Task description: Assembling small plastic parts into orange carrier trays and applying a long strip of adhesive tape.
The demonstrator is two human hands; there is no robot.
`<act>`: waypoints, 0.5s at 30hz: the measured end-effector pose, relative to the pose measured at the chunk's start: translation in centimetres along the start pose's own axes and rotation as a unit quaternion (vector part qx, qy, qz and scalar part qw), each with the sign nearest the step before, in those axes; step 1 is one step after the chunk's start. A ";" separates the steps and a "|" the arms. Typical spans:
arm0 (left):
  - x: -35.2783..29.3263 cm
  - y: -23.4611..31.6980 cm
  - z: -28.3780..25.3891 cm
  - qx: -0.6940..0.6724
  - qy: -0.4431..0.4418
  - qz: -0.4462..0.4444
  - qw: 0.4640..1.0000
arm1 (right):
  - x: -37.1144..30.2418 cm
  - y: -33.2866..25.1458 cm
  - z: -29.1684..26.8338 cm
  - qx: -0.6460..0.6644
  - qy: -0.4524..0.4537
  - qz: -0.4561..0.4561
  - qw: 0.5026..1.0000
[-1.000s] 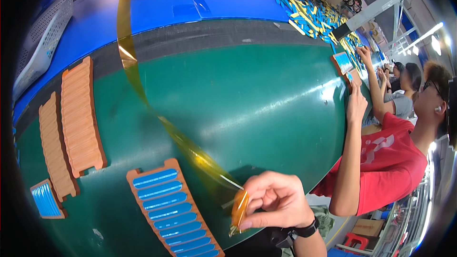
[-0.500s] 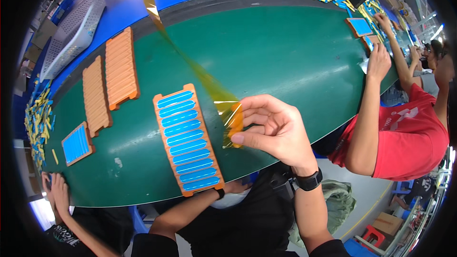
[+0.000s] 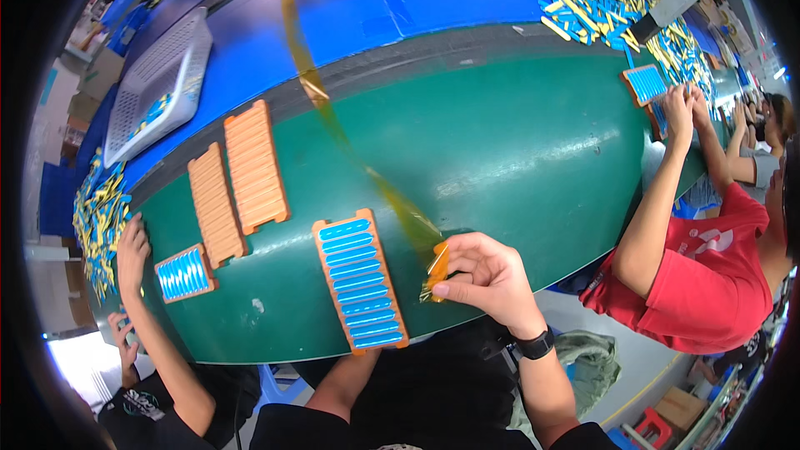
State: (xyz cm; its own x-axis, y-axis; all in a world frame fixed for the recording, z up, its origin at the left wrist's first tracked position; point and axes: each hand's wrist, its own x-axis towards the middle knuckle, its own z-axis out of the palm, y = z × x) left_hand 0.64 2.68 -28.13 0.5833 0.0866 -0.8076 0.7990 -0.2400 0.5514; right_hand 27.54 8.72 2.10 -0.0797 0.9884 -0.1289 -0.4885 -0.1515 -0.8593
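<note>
My right hand (image 3: pixel 493 279) pinches the crumpled end of a long amber see-through tape (image 3: pixel 403 207) between thumb and fingers. The tape stretches taut up and away to the far upper left. Left of that hand lies an orange slotted tray (image 3: pixel 390 283), its slots filled with blue strips (image 3: pixel 360 278) with rounded ends. The tray's near end reaches the table's front edge. My left forearm (image 3: pixel 346 385) comes up to this near end; the hand itself is hidden there, so its fingers do not show.
Two orange trays with bare slots (image 3: pixel 257 168) lie at the left, near a smaller blue-filled tray (image 3: pixel 185 275). A white basket (image 3: pixel 167 75) stands behind. Blue and yellow strips are heaped at far left (image 3: pixel 102 225) and far right (image 3: pixel 583 4). Co-workers' arms reach in from both sides.
The view has shifted, so the table sits lower. My left hand, partly visible before, is now hidden near the tray's end. My right hand still holds the tape. The left co-worker's hand has reached toward the heap.
</note>
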 end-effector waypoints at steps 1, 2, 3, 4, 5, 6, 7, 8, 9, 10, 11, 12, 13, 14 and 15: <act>-1.4 -0.8 0.0 0.006 0.013 -0.004 1.000 | 0.2 0.1 -0.2 -0.009 0.003 -0.005 1.000; 2.0 1.7 -3.1 0.013 0.027 -0.008 1.000 | 0.1 0.0 -0.2 -0.011 -0.006 -0.013 1.000; 0.1 0.6 -0.2 0.019 0.041 -0.012 0.999 | -0.1 -0.1 -0.2 -0.027 -0.002 -0.018 0.999; 1.7 2.3 -2.6 0.027 0.055 -0.015 0.998 | 0.1 0.2 -0.2 -0.043 0.001 -0.024 0.999; 0.8 2.0 -2.1 0.031 0.065 -0.017 0.997 | -0.1 0.3 0.2 -0.037 0.018 -0.023 0.999; 1.8 2.4 -2.9 0.036 0.074 -0.019 0.996 | -0.1 0.0 0.5 -0.039 0.012 -0.029 0.999; 2.2 2.7 -3.4 0.040 0.080 -0.020 0.996 | 0.1 -0.2 0.8 -0.060 0.024 -0.043 0.997; 2.2 2.5 -3.4 0.042 0.077 -0.018 0.996 | -0.2 -0.3 1.2 -0.080 0.041 -0.052 0.995; 3.2 3.7 -3.3 0.039 0.068 -0.028 0.997 | 0.1 -0.3 0.8 -0.048 0.036 -0.044 0.997; 3.1 3.3 -2.8 0.042 0.076 -0.030 0.996 | 0.4 0.4 0.6 -0.062 0.027 -0.074 0.995; 2.9 2.9 -2.3 0.045 0.086 -0.033 0.995 | 0.2 0.7 0.6 -0.064 0.015 -0.079 0.995; 3.1 3.0 -2.0 0.049 0.093 -0.030 0.994 | 0.0 0.6 0.6 -0.069 0.006 -0.084 0.994; 3.2 3.1 -1.6 0.052 0.102 -0.028 0.993 | 0.1 0.6 0.5 -0.065 0.002 -0.079 0.995; 3.1 3.2 -1.1 0.055 0.112 -0.027 0.992 | 0.4 0.6 0.5 -0.061 -0.004 -0.074 0.995; 3.8 0.3 -0.2 0.061 0.182 -0.002 0.981 | 1.0 0.7 1.6 -0.059 -0.022 -0.071 0.996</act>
State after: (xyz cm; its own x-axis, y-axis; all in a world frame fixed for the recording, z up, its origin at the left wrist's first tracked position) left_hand 3.09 3.15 -31.02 0.6115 0.4220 -0.6693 0.7909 -0.3510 0.5013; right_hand 25.77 9.56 2.20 -0.0556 0.9983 0.0172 -0.3929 -0.0060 -0.9196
